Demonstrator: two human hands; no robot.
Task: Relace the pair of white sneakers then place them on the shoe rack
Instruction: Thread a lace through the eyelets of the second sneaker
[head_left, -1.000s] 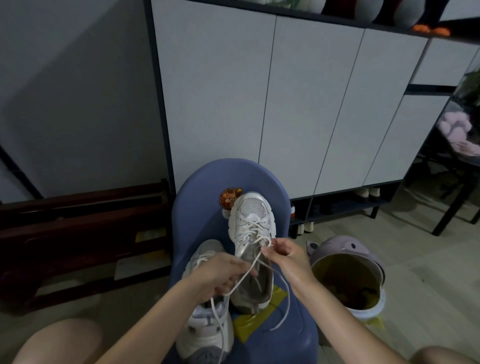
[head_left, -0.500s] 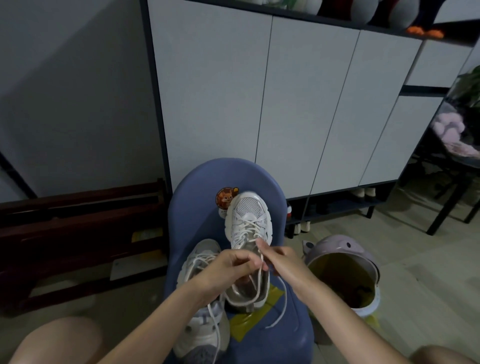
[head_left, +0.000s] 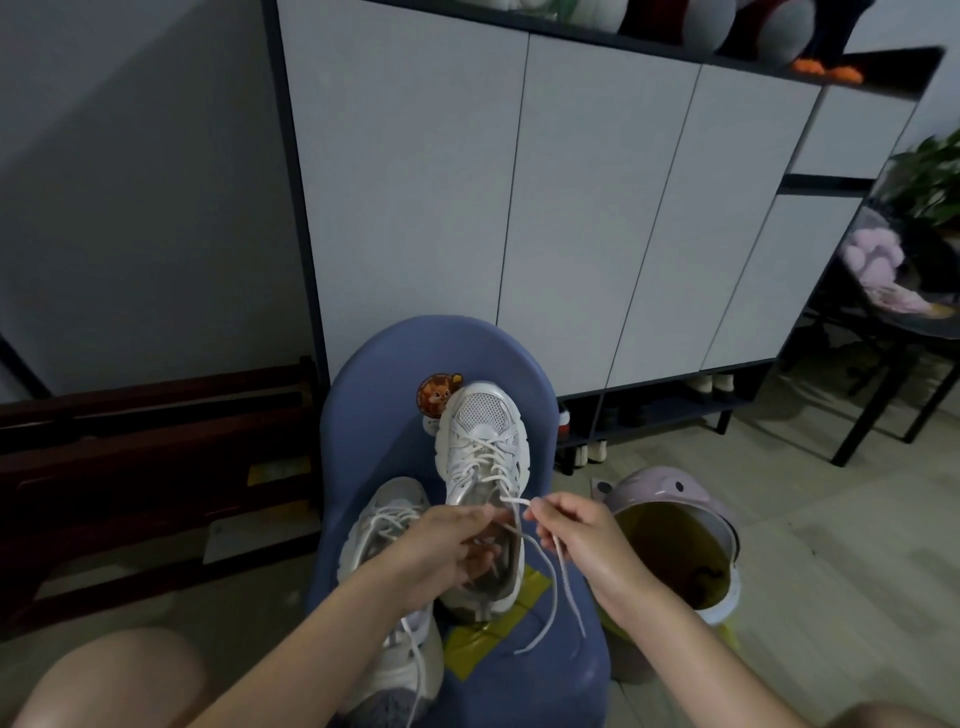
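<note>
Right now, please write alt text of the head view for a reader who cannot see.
Two hands lace a white sneaker on a blue chair: the right hand pinches the lace, the left hand holds the shoe's opening. A second sneaker lies beside it.

A home entryway: tall white cabinet doors at twelve o'clock, shoes on the low shoe rack beneath, plush toys on top, a houseplant at two o'clock.

Room's dim, cool grey-blue cast. Cabinet doors are the brightest surface; left wall falls into shadow. Wide-angle bend: cabinet lines splay outward. Top-right shelf edge is smeared; plant soft. Centre reasonably sharp, some noise, no glare.
</note>
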